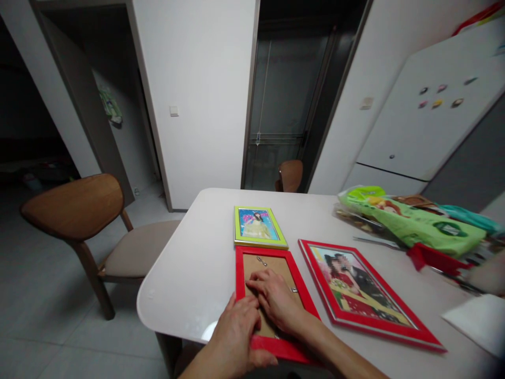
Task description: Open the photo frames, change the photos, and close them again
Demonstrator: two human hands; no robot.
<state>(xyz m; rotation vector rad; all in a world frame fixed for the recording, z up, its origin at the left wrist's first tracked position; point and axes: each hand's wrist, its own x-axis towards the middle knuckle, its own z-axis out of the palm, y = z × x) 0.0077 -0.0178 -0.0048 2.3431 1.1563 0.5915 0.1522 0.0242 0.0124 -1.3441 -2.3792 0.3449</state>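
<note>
A red picture frame (292, 261) lies face down on the white table, its brown backing board (252, 265) showing. A small metal hanger (262, 261) sits near the board's top, and a metal clip (294, 289) is at its right edge. My left hand (239, 329) is closed around the frame's left side, with the thumb by its lower edge. Across the board reaches my right hand (274, 297), its bent fingers together and the fingertips pressed at the left edge; what lies under them is hidden.
Touching the frame's far end is a yellow-green picture frame (260, 243), face up. A larger red framed photo (382, 337) lies to the right. Beyond it are a green package (426, 221), a red object (434, 262) and white paper (479, 321). A wooden chair (79, 200) stands left.
</note>
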